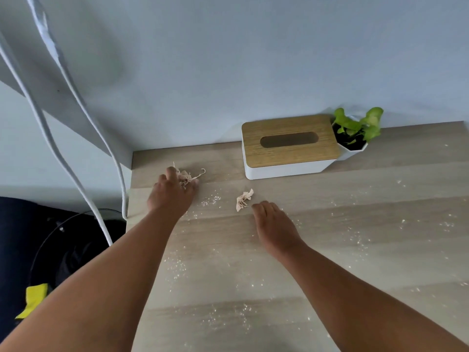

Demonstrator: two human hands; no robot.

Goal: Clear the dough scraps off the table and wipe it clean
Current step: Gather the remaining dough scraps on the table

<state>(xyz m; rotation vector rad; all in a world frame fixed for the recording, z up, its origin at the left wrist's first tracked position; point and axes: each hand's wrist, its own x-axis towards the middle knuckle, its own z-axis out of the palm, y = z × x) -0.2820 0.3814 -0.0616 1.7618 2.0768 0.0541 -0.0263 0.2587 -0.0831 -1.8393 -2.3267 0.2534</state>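
Clutching stringy pale dough scraps [187, 177], left hand [172, 194]; right hand [275, 224] loosely open.

Soft, even daylight fills the scene, somewhat dim and cool, giving the wall [228, 59] a blue-grey cast. No hard glare shows anywhere. The bench [330, 250] is evenly lit, with faint broad bands of lighter and darker tone across its wood grain. A large diffuse shadow falls on the wall at upper left, and a soft shadow lies on the bench just beside the tissue box [289, 148] near the far edge. The wide-angle lens bends the far edge of the bench and stretches the forearms at the lower corners. Detail is slightly soft throughout; the cables [50, 123] at left look smeared.
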